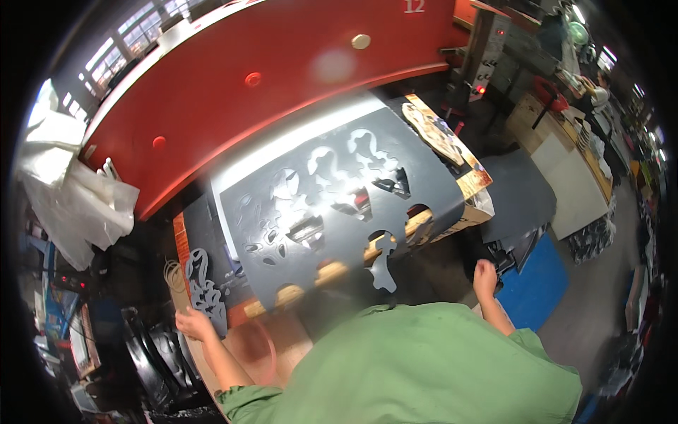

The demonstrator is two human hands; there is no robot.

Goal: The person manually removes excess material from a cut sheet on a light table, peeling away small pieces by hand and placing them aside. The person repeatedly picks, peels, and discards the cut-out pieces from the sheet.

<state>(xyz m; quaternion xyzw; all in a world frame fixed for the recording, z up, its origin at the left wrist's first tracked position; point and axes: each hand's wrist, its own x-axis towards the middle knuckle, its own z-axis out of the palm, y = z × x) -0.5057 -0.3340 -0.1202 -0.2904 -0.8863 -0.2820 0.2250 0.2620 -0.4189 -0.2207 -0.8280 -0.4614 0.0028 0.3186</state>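
A dark grey sheet (424, 180) with rows of shaped cut-outs lies across the work table in front of me, its near edge drooping toward my body. A loose grey cut piece (382, 272) hangs at that near edge. On the left, my left hand (196, 325) is closed, its fingertips bunched beside a grey openwork piece (203, 283). Whether anything is pinched there is too small to tell. My right hand (485, 277) is held out on the right with curled fingers, next to dark material; what it holds, if anything, is hidden.
A red machine beam (296, 81) spans the far side. A tan shaped form (432, 134) lies at the table's far right. Clear plastic sheeting (78, 191) hangs at left. A side table (565, 184) and a blue mat (540, 283) are at right; another person (599, 92) works beyond.
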